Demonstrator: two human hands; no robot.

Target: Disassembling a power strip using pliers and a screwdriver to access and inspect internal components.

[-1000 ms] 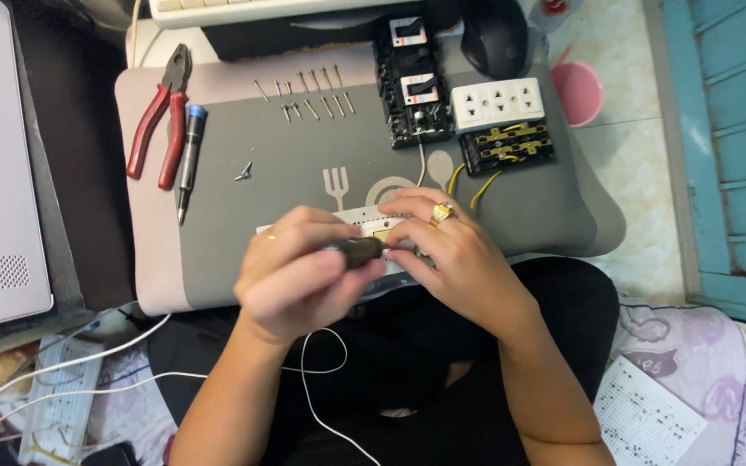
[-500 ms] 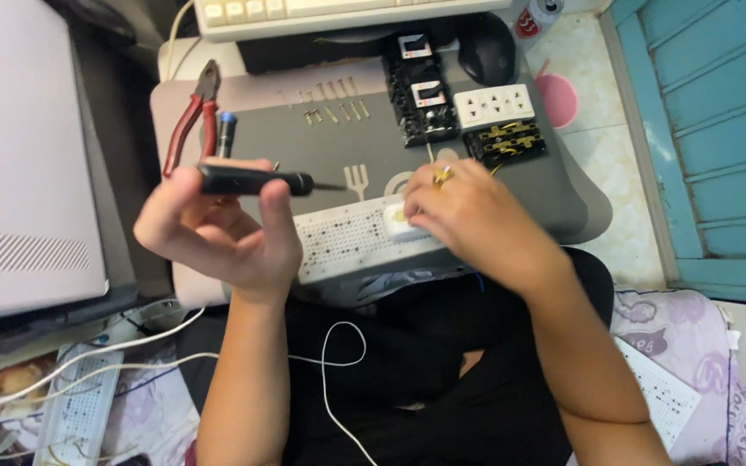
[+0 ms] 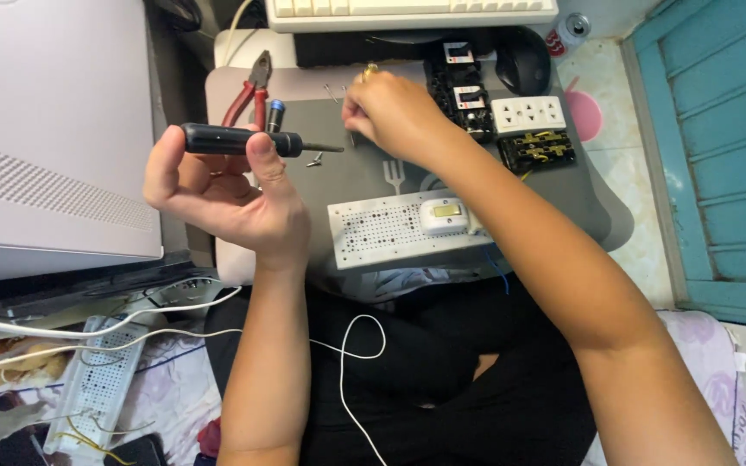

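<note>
L hand [image 3: 222,185] is raised above the grey mat [image 3: 563,185], thumb & fingers clamped round a black screwdriver [image 3: 248,140], held level w/ tip pointing right. R hand [image 3: 395,112] reaches to the mat's far edge, fingertips pinched down among small screws [image 3: 331,91]; can't tell if it has one. White perforated socket plate [image 3: 407,226] lies at the mat's near edge. Red-handled pliers [image 3: 248,91] lie behind the screwdriver.

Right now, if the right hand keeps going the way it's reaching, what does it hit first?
Likely the loose screws on the grey mat, just ahead of the right hand; depth is unclear.
</note>
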